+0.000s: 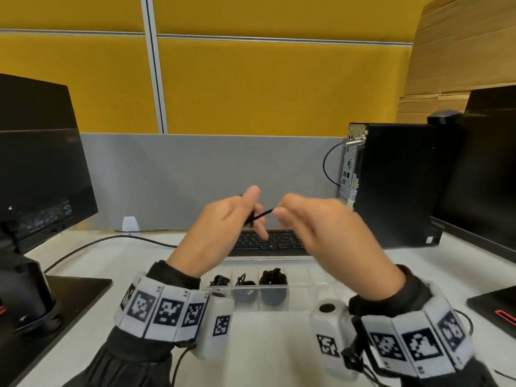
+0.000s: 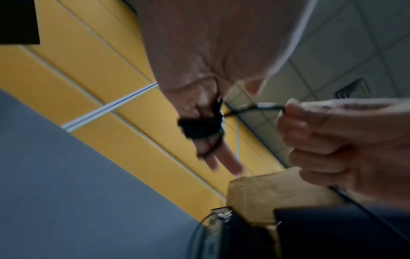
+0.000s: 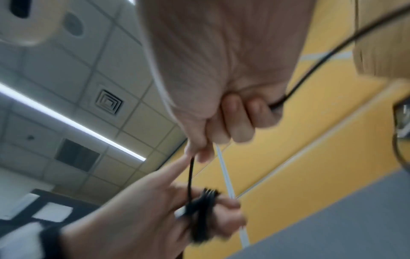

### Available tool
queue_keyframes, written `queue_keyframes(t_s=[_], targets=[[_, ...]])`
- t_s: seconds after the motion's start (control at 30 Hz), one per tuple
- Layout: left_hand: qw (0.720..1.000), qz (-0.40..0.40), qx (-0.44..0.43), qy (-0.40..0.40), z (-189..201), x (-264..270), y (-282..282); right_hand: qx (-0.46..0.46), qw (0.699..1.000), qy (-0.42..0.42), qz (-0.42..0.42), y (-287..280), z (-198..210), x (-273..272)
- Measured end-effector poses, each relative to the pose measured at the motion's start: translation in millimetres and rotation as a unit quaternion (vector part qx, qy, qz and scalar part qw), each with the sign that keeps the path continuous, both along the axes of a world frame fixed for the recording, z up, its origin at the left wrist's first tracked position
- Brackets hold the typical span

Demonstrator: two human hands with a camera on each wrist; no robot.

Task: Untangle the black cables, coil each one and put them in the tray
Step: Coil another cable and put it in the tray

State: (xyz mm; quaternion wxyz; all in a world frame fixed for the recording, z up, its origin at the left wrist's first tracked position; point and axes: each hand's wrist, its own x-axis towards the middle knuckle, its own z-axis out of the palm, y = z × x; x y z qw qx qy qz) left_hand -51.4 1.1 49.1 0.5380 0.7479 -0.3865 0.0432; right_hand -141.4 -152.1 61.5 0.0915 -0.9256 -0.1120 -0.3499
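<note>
Both hands are raised above the desk with one black cable (image 1: 262, 215) stretched between them. My left hand (image 1: 252, 216) holds a small coil of it (image 2: 199, 128) wound round its fingers (image 3: 224, 204). My right hand (image 1: 279, 212) pinches the cable (image 3: 190, 175) close to the coil. The loose tail (image 3: 310, 70) runs out through the right fist. Below the hands lies a clear plastic tray (image 1: 304, 289) with compartments. Three of them hold coiled black cables, left (image 1: 219, 280), middle (image 1: 244, 282) and right (image 1: 273, 276).
A black keyboard (image 1: 273, 243) lies just behind the tray. A PC tower (image 1: 396, 185) stands at the right, with a monitor (image 1: 488, 177) beside it. Another monitor (image 1: 42, 163) and its base (image 1: 69, 289) fill the left. A desk cable (image 1: 111, 240) runs across the white desk.
</note>
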Motion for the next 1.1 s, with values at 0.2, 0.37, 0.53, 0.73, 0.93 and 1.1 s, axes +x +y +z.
queue_keyframes(t_s=[0.2, 0.37, 0.53, 0.73, 0.93, 1.1], targets=[[0.948, -0.278, -0.071, 0.137, 10, -24, -5, 0.098, 0.992, -0.072, -0.017, -14, -10, 12], [0.903, -0.256, -0.270, 0.213, 11, -23, -13, 0.077, 0.981, 0.180, 0.012, 6, -24, 17], [0.901, -0.158, -0.357, 0.189, 9, -9, -12, 0.012, 0.960, 0.279, 0.015, 15, -17, 4], [0.992, 0.023, -0.125, 0.022, -2, -5, -18, -0.092, 0.992, 0.029, -0.085, 10, -1, -8], [0.990, -0.119, 0.045, 0.058, 5, -18, -12, -0.013, 0.981, -0.182, -0.069, -12, -4, 1], [0.944, -0.258, -0.109, 0.175, 15, -28, -4, 0.084, 0.991, -0.001, -0.107, -17, -11, 12]])
